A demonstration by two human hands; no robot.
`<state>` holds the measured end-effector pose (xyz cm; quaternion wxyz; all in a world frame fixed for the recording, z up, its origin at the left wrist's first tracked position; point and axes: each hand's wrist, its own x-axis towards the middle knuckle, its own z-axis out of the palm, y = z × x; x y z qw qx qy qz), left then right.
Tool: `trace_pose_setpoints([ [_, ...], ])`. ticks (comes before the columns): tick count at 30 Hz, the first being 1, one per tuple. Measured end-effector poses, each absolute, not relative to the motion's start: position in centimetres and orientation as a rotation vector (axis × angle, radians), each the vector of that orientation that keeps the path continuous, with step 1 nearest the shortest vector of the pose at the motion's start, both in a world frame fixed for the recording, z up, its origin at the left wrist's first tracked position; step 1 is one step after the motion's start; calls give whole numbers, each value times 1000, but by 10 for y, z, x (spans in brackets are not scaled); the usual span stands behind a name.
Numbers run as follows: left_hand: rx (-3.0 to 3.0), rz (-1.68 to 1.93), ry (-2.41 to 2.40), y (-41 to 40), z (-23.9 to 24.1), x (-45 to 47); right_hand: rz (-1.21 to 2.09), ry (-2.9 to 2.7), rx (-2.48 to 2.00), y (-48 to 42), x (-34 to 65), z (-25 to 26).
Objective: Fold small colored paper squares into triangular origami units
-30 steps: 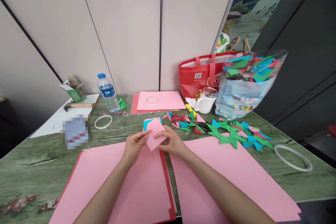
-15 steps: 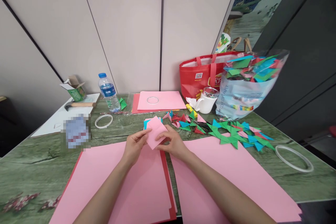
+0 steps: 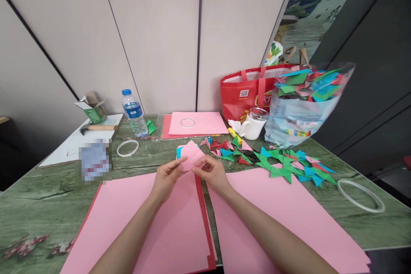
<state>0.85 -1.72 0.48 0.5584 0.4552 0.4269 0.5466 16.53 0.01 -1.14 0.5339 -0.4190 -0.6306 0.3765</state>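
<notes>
Between my two hands is a small pink square of paper (image 3: pixel 192 152), turned corner-up, its lower part bent. My left hand (image 3: pixel 166 178) pinches its left side between thumb and fingers. On its lower right edge, my right hand (image 3: pixel 212 174) has thumb and fingertips pressed together. Partly hidden behind this square lie blue paper pieces (image 3: pixel 179 152). Below my hands, large pink sheets (image 3: pixel 135 218) with red ones under them lie on the left, and another stack of pink sheets (image 3: pixel 272 209) on the right.
Folded paper triangles (image 3: pixel 224 147) and a green paper ring (image 3: pixel 276 170) lie at right. Behind stand a white mug (image 3: pixel 255 125), a red bag (image 3: pixel 236 98) and a filled plastic bag (image 3: pixel 289 115). At left are a water bottle (image 3: pixel 133 113), a hammer (image 3: pixel 99 127) and a tape roll (image 3: pixel 127 148).
The lower corner of the pink square, which pointed down before, is now bent up. My right hand's fingers have closed together at that lower edge; my left hand stays nearly in place.
</notes>
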Motion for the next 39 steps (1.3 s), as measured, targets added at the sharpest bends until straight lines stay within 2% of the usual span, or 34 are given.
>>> trace_pose_setpoints([
  [18,1085,1287,1181,-18,2,14,1020,-1414,-998,-3,163,-7],
  [39,898,1294,915,-17,2,14,950,-1489,-1001,-3,164,-9],
])
